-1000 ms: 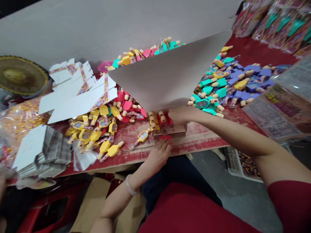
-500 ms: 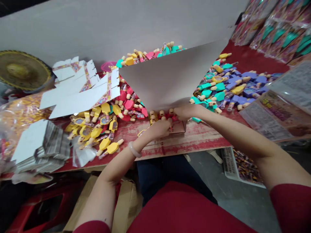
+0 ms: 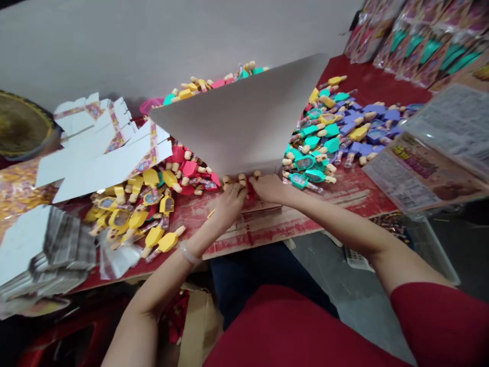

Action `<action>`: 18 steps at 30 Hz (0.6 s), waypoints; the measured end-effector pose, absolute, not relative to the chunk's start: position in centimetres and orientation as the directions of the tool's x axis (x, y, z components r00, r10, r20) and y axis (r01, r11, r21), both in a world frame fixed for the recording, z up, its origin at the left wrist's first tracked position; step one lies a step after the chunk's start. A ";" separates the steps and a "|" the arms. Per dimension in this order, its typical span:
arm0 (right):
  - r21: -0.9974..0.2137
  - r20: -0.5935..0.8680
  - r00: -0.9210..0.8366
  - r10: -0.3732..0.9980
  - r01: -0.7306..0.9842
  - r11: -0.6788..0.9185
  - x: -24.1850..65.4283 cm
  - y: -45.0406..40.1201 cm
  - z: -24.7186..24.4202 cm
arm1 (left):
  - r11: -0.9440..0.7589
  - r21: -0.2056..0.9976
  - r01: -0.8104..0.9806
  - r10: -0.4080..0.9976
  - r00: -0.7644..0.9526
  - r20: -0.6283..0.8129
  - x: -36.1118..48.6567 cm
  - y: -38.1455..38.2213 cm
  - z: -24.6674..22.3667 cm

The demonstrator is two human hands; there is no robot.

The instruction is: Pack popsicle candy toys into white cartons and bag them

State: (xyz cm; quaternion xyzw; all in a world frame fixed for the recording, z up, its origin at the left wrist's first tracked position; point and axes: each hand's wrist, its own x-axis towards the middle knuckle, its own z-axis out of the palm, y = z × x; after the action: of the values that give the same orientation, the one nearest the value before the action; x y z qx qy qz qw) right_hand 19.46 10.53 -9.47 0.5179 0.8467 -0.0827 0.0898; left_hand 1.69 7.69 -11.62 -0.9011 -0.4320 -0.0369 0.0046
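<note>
Left hand (image 3: 228,209) and right hand (image 3: 269,188) meet over a small cardboard box (image 3: 263,207)

Left fingers (image 3: 237,192) curl down, close together, onto cream-knobbed toys (image 3: 241,178) at the box top; right fingers (image 3: 256,183) lie pressed together against a red piece (image 3: 251,188), any grip hidden. Yellow toys (image 3: 156,237) and pink toys (image 3: 190,168) lie left on the red table (image 3: 260,229), teal and purple toys (image 3: 336,137) right, beyond a grey card sheet (image 3: 237,117) rising behind the box

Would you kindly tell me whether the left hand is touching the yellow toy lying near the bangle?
Apart: the head view shows the left hand well to the right of the yellow toy, with bare red table between them.
</note>
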 end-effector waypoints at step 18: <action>-0.484 0.003 0.779 0.627 0.550 -0.681 48.8 16.1 -20.4 | -0.153 0.928 0.340 0.974 -0.104 0.199 0.8 13.3 -16.8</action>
State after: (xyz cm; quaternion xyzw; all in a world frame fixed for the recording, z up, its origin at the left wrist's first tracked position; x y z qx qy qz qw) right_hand 48.80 16.07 -20.42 0.9130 0.3222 -0.0817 -0.2363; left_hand 0.79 13.27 -16.82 -0.5842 -0.5626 -0.4852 -0.3267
